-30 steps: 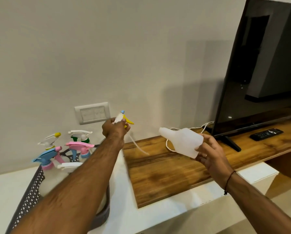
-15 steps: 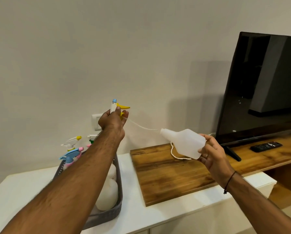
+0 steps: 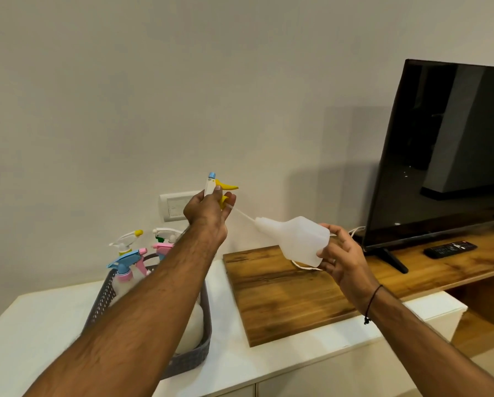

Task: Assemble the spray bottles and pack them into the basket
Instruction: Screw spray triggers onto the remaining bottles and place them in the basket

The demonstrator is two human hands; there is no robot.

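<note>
The white bottle [image 3: 300, 239] is held in the air above the wooden board [image 3: 291, 293], lying nearly level, its long axis running left-right with the neck aimed left and slightly up. The right hand [image 3: 341, 257] grips its base, fingers curled round it. The spray head [image 3: 216, 187], white with a blue nozzle tip and yellow trigger, points nozzle-up in the left hand [image 3: 207, 210], whose fingers are clamped on it; its thin dip tube [image 3: 244, 214] slants down right to the bottle's mouth. Both are well above the white bench [image 3: 39, 316]. On the bench stands one grey basket [image 3: 204, 339] with four assembled spray bottles visible by their heads. Behind is a plain wall with one switch plate [image 3: 172, 206]; to the right, one television [image 3: 452, 150] and one remote [image 3: 450, 248].
</note>
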